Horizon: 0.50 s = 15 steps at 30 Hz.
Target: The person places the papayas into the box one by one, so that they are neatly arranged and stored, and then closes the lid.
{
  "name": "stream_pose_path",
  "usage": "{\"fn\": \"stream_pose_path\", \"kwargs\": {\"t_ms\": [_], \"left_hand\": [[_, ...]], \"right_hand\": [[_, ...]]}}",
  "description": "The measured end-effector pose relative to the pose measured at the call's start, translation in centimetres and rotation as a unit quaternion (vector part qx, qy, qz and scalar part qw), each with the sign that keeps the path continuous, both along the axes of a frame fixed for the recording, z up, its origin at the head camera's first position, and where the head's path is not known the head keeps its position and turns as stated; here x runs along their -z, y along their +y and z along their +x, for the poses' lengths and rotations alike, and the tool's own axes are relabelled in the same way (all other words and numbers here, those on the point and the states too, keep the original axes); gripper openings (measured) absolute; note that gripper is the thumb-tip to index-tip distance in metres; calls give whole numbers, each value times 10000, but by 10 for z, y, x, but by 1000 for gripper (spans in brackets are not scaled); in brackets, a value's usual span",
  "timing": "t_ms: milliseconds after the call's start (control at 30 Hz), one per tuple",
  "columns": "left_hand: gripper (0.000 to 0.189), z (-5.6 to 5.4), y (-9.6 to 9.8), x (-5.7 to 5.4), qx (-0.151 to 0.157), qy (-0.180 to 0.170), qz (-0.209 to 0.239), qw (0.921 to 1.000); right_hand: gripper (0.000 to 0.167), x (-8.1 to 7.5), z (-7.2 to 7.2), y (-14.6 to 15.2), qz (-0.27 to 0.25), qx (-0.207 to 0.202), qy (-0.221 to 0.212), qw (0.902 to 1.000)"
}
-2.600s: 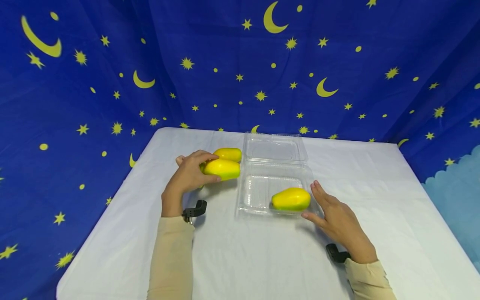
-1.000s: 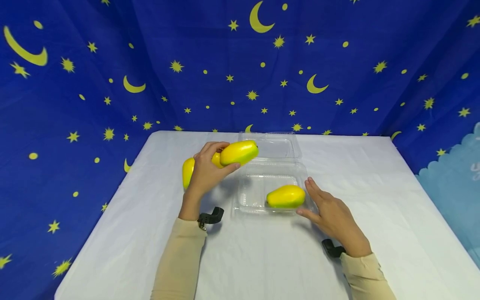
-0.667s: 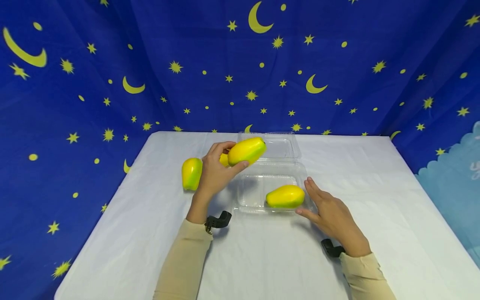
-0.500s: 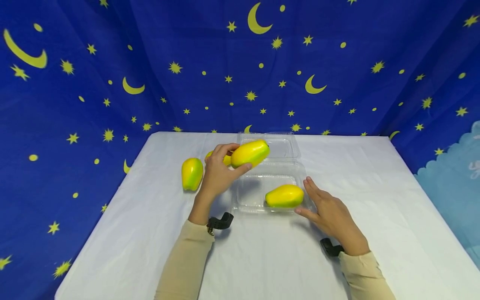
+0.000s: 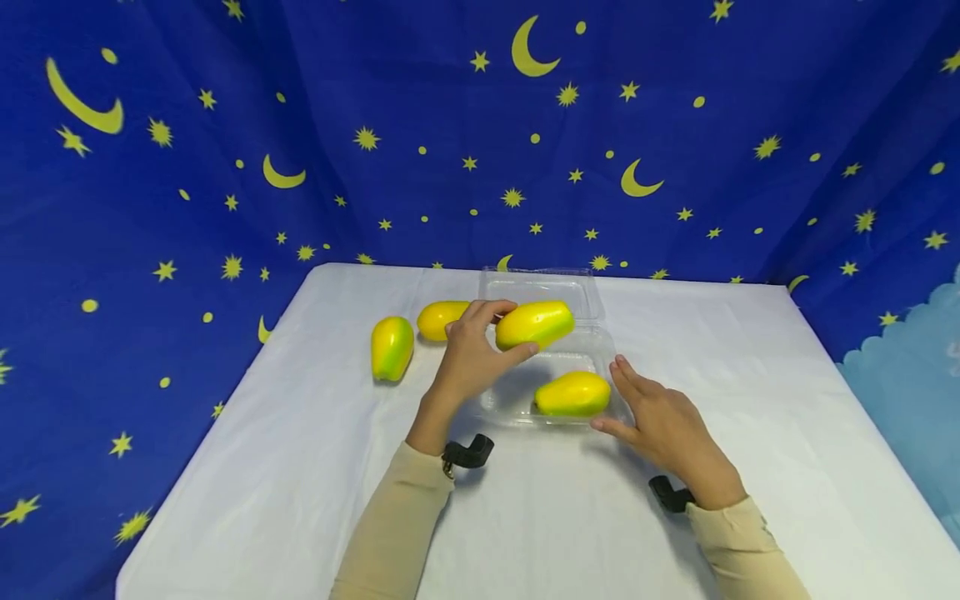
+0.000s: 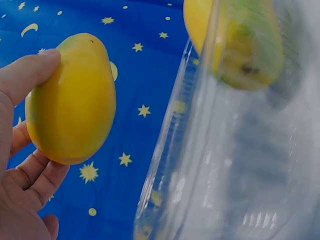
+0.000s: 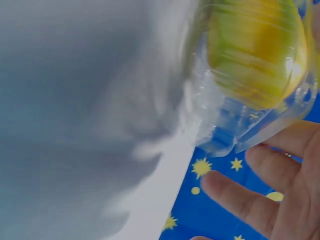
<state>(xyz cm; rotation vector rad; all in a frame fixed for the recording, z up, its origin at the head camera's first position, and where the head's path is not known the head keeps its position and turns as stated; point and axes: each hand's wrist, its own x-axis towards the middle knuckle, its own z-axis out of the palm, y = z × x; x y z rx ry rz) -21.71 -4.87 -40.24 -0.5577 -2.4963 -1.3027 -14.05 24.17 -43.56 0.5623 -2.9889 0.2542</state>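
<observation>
My left hand [image 5: 476, 358] grips a yellow-green papaya [image 5: 535, 324] between thumb and fingers, above the clear plastic clamshell box [image 5: 517, 419]. In the left wrist view, the thumb lies over one side of this held papaya [image 6: 75, 100] and the fingertips support the other. A second papaya [image 5: 573, 393] lies in the right part of the box's base. My right hand [image 5: 667, 429] is spread at the box's right side, fingers extended along the wall and thumb near the front corner. In the right wrist view, fingertips are right at the clear wall [image 7: 272, 132].
Two more papayas lie on the white-covered table left of the box: one upright-facing papaya [image 5: 392, 348] and one papaya [image 5: 441, 320] partly behind the left hand. The box's lid [image 5: 540, 289] lies folded back behind its base. A blue star-patterned curtain [image 5: 420, 108] surrounds the table.
My left hand has picked up a papaya from the group at left and carried it rightward, over the box. The right hand has stayed beside the box.
</observation>
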Motion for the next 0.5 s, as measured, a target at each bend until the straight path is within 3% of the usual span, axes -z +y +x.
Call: {"fn": "stream_pose_path", "kwargs": {"t_ms": [167,500], "left_hand": [[60,-1,15,4,-18,-79,-178,9998],[61,-2,34,10,93,-501,-130,9986]], "right_hand": [[97,-7,-1,4,151,51,-180,9997],[97,-15,-6,-4,448,-83,-178,9988]]}}
